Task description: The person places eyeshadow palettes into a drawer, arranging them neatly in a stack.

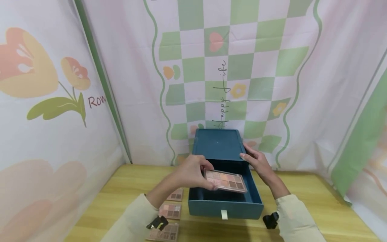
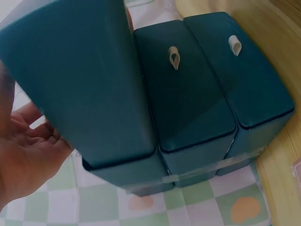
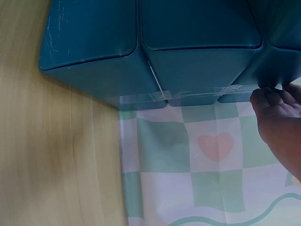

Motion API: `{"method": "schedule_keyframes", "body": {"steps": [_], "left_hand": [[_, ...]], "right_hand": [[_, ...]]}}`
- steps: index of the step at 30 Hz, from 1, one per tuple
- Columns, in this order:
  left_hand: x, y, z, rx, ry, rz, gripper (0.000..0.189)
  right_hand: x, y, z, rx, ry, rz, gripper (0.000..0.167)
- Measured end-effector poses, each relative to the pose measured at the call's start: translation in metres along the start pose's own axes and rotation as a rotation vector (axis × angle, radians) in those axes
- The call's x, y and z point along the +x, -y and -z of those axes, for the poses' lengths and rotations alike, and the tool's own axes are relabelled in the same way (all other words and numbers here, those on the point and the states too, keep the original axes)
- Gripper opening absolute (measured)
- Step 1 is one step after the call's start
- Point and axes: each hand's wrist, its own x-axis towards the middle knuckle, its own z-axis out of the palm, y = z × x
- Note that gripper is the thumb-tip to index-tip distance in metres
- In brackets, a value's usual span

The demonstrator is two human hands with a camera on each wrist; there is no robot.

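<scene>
An eyeshadow palette [image 1: 226, 180] with a clear lid is held at its left end by my left hand [image 1: 193, 171], thumb along the near edge. It is tilted over the pulled-out top drawer [image 1: 225, 207] of a dark teal drawer box [image 1: 218, 143]. My right hand [image 1: 259, 164] touches the right side of the box near its front edge, fingers fairly straight. In the left wrist view my left hand [image 2: 33, 146] shows beside the drawer, its palette hidden. My right hand [image 3: 280, 110] rests against the box side in the right wrist view.
Three more palettes, one of them the middle palette [image 1: 170, 211], lie in a column on the wooden table [image 1: 105, 201], left of the box. Two lower drawers [image 2: 188, 89] with fabric loops sit closed under the top one. A patterned curtain [image 1: 136, 101] hangs behind.
</scene>
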Motion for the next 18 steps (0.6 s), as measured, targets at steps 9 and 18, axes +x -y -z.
{"method": "schedule_keyframes", "body": {"steps": [9,18], "left_hand": [[0.009,-0.002,-0.016,0.079,0.044,-0.028,0.048],[0.015,-0.003,-0.021,0.151,0.067,-0.034,0.05]], "right_hand": [[-0.001,-0.001,-0.002,0.024,0.016,-0.004,0.071],[-0.001,-0.001,0.001,0.006,0.016,0.006,0.069]]}}
